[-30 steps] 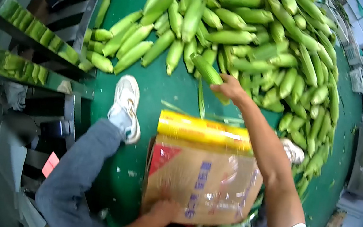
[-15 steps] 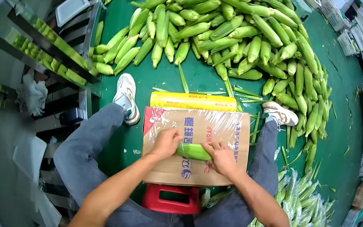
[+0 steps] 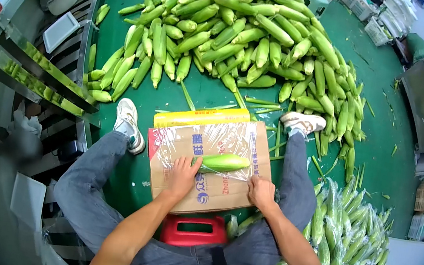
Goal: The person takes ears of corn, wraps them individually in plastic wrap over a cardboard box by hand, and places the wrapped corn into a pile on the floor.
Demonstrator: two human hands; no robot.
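An ear of corn in its green husk [image 3: 225, 163] lies across the cardboard box [image 3: 228, 204], on a sheet of clear plastic wrap [image 3: 170, 148] spread over the box top. My left hand [image 3: 181, 176] rests flat with its fingers apart, its thumb against the left end of the corn. Off the corn's right end, my right hand [image 3: 262, 191] is closed in a pinch at the edge of the wrap. A yellow box [image 3: 203, 118] lies along the far side of the cardboard box, where the wrap begins.
Beyond my feet, a big heap of corn [image 3: 239, 31] covers the green floor [image 3: 383, 137]. Wrapped ears [image 3: 344, 242] are piled at my right. A red stool [image 3: 192, 240] shows between my legs. Metal racking [image 3: 40, 63] stands on the left.
Both hands were on the corn's ends; now the corn lies on the wrap. My left hand has flattened beside it, and my right hand has moved down to the wrap's edge. The view has shifted.
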